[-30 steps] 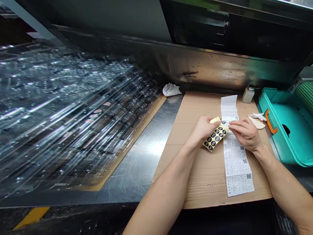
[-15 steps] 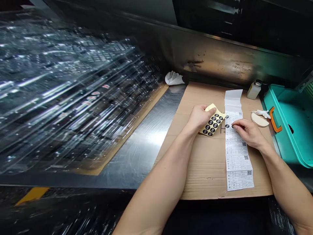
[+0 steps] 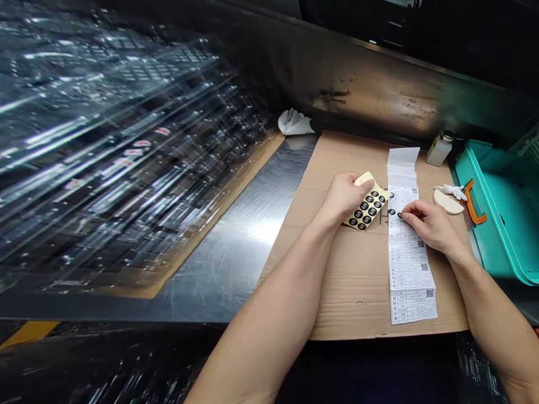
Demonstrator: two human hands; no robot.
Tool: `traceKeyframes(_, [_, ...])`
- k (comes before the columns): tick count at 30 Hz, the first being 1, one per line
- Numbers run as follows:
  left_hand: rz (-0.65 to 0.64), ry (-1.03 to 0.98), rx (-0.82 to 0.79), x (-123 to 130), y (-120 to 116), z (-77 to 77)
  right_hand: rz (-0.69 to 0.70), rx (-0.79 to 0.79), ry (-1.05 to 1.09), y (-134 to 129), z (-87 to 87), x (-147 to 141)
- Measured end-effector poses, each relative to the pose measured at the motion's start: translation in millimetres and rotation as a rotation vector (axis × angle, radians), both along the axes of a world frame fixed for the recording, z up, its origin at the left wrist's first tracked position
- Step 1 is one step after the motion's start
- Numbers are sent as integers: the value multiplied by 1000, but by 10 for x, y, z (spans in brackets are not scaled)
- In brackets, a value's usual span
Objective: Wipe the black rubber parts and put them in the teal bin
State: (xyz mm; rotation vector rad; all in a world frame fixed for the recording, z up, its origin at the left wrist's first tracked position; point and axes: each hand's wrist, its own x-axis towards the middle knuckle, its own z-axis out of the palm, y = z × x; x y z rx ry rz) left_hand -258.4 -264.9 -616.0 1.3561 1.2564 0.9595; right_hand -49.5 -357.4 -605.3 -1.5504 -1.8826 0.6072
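Note:
My left hand [image 3: 347,193] is closed on a pale yellow sheet of round black stickers [image 3: 365,212], thumb on top, held over the cardboard. Beside it, a long strip of printed white labels [image 3: 410,280] lies lengthwise on the cardboard. My right hand [image 3: 429,224] pinches a small round black sticker [image 3: 400,215] between thumb and fingertips, at the upper half of the strip. Another black sticker [image 3: 391,212] shows on the strip just left of those fingertips, and one more is higher up by the sheet's corner. Whether the pinched sticker touches the paper, I cannot tell.
Flat cardboard [image 3: 290,280] covers part of the metal bench [image 3: 236,247]. On the left lies a large pile of clear plastic-wrapped items [image 3: 118,168]. A white crumpled cloth [image 3: 295,122], a small bottle [image 3: 440,149], a cream disc [image 3: 447,203] and a teal bin [image 3: 490,224] surround the work area.
The view has shifted slightly, moving the bench and pile a little up and left. Both hands keep their hold, and the right fingertips stay at nearly the same spot on the strip.

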Motion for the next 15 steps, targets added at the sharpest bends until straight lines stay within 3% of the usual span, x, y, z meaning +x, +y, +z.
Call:
traceKeyframes(7, [-3, 3, 16, -2, -1, -6, 71, -59, 50, -12, -22, -27])
traceKeyframes(15, [-11, 43, 63, -10, 14, -33, 177, -150, -57, -69, 43, -121])
